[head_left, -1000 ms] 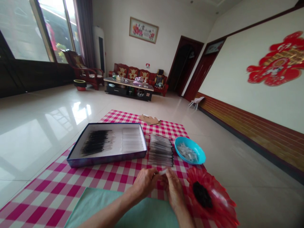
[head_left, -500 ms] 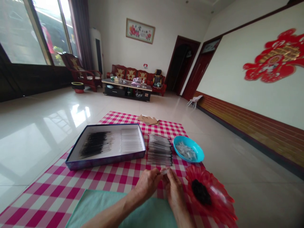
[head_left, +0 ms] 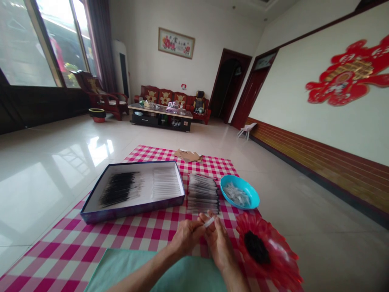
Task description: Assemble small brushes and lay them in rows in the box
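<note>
Close together over the front of the cloth, my left hand [head_left: 186, 235] and my right hand [head_left: 220, 243] meet around a small whitish translucent tube [head_left: 209, 222]. The left fingers pinch its near end. My right thumb lies against the far end, with the right palm turned up and its fingers curled beneath. Just beyond them lies a row of clear slender sticks with dark ends [head_left: 203, 194]. A blue bowl [head_left: 257, 198] of small translucent pieces stands to the right. Nearer sits a red flower-shaped dish [head_left: 281, 251] with small black pieces in its middle.
To the left, a shallow dark-blue box [head_left: 133, 213] contains thin black sticks [head_left: 120, 188] and clear tubes [head_left: 165, 182]. A green cloth [head_left: 121, 263] lies under my forearms on the checked tablecloth [head_left: 60, 247]. Cardboard scraps [head_left: 188, 155] lie at the far edge.
My right fingers have loosened and spread somewhat, with the palm turning up, so the whitish tube shows more. The view has tilted slightly. The tube stays between my hands.
</note>
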`<control>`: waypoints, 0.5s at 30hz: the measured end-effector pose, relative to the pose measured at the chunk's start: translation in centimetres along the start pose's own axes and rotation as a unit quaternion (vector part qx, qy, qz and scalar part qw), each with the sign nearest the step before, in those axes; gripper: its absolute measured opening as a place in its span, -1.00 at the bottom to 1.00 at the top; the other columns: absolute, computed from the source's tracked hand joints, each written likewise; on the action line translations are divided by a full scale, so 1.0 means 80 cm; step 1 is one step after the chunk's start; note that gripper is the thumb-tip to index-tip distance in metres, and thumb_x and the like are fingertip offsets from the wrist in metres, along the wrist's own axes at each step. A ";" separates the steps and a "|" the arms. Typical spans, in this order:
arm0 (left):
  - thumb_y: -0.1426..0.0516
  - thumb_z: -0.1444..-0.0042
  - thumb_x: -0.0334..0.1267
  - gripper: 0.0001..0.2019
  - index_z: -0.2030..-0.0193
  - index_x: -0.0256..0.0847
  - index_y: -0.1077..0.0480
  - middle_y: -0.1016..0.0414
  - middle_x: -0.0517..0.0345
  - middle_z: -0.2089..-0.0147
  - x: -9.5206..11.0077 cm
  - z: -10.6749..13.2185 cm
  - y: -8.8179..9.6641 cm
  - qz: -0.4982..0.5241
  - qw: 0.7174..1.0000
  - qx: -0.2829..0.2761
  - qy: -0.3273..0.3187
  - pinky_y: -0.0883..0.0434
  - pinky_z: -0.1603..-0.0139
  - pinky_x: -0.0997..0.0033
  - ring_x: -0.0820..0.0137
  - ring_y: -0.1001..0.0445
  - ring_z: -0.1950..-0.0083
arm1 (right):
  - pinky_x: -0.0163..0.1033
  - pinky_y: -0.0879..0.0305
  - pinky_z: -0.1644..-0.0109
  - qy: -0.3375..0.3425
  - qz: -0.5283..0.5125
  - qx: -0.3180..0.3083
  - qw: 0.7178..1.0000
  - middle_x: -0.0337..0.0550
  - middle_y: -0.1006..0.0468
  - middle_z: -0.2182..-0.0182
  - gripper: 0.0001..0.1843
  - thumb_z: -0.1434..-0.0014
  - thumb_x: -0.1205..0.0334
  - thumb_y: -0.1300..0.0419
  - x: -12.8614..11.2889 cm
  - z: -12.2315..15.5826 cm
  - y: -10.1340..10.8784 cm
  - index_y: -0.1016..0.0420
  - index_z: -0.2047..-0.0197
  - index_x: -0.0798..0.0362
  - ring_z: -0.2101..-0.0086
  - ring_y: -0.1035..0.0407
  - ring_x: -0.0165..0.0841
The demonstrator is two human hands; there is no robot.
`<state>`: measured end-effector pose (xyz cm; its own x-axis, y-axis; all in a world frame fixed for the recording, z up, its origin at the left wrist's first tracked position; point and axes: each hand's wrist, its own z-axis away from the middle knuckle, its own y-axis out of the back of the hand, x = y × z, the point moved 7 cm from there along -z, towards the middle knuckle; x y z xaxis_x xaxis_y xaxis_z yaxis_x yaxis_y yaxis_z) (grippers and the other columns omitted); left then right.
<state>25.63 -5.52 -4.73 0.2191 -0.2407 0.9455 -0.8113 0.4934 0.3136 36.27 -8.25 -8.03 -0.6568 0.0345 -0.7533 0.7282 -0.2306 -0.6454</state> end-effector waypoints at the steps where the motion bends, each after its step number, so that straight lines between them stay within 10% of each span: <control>1: 0.00 -0.17 -0.08 -0.68 0.49 -0.22 -0.37 -0.30 0.26 0.59 0.007 0.000 0.003 -0.060 0.998 0.030 -0.022 -0.09 0.51 0.51 0.51 -0.27 0.54 | -0.10 -0.37 0.12 0.002 0.005 0.004 1.000 -0.11 -0.60 0.20 -0.60 -0.03 -0.02 -0.28 0.002 -0.002 0.001 -0.48 0.10 -0.01 0.19 -0.47 -0.22; 8: 0.09 -0.23 -0.23 -0.77 0.26 -0.18 -0.37 -0.45 0.11 0.40 0.014 0.008 -0.001 -0.260 0.959 0.091 -0.062 -0.13 0.48 0.49 0.40 -0.41 0.40 | -0.15 -0.38 0.17 0.054 0.045 0.033 0.997 -0.16 -0.63 0.33 -0.74 0.07 0.05 -0.35 -0.004 -0.005 0.008 -0.57 0.32 0.02 0.27 -0.49 -0.24; 13: -0.01 -0.15 -0.05 -0.74 0.42 -0.18 -0.27 -0.25 0.29 0.61 -0.006 0.005 -0.002 0.051 0.996 0.012 0.065 -0.08 0.57 0.55 0.54 -0.20 0.61 | -0.17 -0.36 0.14 0.053 0.066 0.038 0.996 -0.15 -0.62 0.30 -0.73 0.08 0.04 -0.36 -0.013 0.003 0.007 -0.58 0.33 0.01 0.23 -0.48 -0.24; 15: -0.09 -0.04 0.03 -0.69 0.44 -0.18 -0.20 -0.17 0.36 0.66 -0.020 0.013 -0.020 0.243 0.945 -0.098 0.194 0.03 0.65 0.58 0.61 -0.02 0.70 | -0.15 -0.34 0.10 0.035 0.053 -0.001 0.998 -0.13 -0.62 0.31 -0.74 0.04 0.04 -0.34 -0.013 0.008 0.000 -0.57 0.32 0.02 0.24 -0.48 -0.24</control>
<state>26.02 -6.83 -6.87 0.0600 0.3594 0.9313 -0.7591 0.6223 -0.1912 36.84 -8.90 -7.15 -0.5607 0.0780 -0.8244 0.7933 -0.2347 -0.5618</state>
